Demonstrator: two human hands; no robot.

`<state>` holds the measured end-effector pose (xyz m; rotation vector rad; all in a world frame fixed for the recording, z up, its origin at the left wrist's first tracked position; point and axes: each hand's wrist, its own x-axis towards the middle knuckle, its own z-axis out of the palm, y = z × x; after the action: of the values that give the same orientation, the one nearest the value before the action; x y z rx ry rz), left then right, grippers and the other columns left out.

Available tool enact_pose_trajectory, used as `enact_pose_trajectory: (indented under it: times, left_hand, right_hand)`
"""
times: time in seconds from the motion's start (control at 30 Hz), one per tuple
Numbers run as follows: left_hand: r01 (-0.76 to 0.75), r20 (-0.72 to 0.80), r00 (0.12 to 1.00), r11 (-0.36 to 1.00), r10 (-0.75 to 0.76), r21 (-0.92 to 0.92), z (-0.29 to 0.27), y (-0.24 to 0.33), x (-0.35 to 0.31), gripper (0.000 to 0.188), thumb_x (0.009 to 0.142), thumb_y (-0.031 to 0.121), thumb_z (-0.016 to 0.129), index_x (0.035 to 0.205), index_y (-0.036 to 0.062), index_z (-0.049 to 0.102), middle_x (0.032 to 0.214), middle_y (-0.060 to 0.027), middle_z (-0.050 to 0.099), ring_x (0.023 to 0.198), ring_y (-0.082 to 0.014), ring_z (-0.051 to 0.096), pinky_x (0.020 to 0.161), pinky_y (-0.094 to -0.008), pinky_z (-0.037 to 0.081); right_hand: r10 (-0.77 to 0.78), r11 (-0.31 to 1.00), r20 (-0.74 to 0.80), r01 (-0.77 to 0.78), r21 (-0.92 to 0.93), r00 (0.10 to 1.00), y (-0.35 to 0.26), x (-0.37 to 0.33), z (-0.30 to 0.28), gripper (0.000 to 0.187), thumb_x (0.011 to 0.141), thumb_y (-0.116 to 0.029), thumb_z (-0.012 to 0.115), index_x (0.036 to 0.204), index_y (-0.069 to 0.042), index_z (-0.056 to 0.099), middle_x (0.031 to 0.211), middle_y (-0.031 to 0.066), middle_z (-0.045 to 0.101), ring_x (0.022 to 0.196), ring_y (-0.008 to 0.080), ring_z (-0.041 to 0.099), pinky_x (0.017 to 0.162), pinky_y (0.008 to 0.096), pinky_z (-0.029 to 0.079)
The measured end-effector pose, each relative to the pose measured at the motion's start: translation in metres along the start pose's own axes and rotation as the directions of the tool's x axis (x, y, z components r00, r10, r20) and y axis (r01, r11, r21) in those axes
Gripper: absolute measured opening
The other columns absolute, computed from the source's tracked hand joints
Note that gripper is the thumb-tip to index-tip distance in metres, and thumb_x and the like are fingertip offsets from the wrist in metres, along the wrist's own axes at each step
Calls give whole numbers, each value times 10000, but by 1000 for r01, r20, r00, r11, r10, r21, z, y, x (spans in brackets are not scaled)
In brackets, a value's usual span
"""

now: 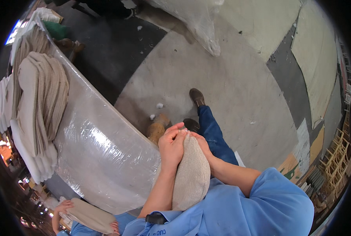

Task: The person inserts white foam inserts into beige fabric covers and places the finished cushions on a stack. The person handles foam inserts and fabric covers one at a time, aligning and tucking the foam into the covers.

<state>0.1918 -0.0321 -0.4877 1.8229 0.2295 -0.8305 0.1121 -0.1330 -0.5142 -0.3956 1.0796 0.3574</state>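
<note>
A beige, textured fabric cushion (190,175), long and rounded at its near end, rests against the front of my blue shirt. Its narrow far end is gripped between my two hands. My left hand (171,146) is closed there, thumb pressed toward the edge and one finger stretched out above it. From the other side my right hand (202,144) is closed on the same end, its fingertips meeting those of the left. A bit of white shows between the fingertips; what it is I cannot make out.
Left of me stands a table (100,157) covered in clear plastic. Stacked beige cushions (45,94) lie on its far left. At the lower left, a co-worker's hands hold another beige cushion (91,215). A plastic-wrapped bundle (195,19) is ahead; wooden frames (337,161) stand at right.
</note>
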Motion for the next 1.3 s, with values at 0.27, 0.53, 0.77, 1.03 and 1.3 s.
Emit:
enact_pose_trajectory:
  times: [0.27,0.53,0.77,1.03,1.3]
  left_hand:
    - [-293,34,946,801,323,522,-4,-5,7,231,904,249,766,901,22,804,1049,-205,684,1010,-387,679,924,-467,546]
    - [-314,204,949,766,239,560,19,5,-5,271,919,345,746,916,94,847,920,-176,698,934,-357,686,855,-475,548]
    - [-214,244,966,796,86,566,19,-2,5,292,919,352,733,963,89,851,1053,-161,726,1047,-348,695,937,-465,547]
    - [-174,243,967,886,72,430,15,-4,7,279,909,333,756,935,68,841,1138,-141,717,1077,-315,697,947,-429,546]
    - [-192,221,969,893,108,406,14,-7,7,294,882,330,776,934,46,832,1130,-157,720,1043,-317,713,917,-414,560]
  right_hand:
    - [-136,969,-41,124,-213,990,16,-1,-13,298,1119,-337,553,1199,-122,743,1093,33,748,937,158,717,827,351,585]
    - [-88,994,-46,85,-66,995,-8,-48,-2,444,1129,-518,497,1051,-137,712,946,33,686,831,203,673,768,384,562]
    - [-184,969,-330,228,98,926,-81,43,-21,573,1075,-614,581,741,-191,384,553,-29,285,451,147,287,456,346,255]
    - [-30,996,-340,-2,-94,940,20,-18,-56,646,1111,-670,398,1097,-83,669,1016,121,744,946,302,716,859,459,582]
    - [65,976,-466,-153,-155,883,-8,-48,4,723,1082,-711,426,1386,-101,668,1256,90,728,1101,260,692,974,438,564]
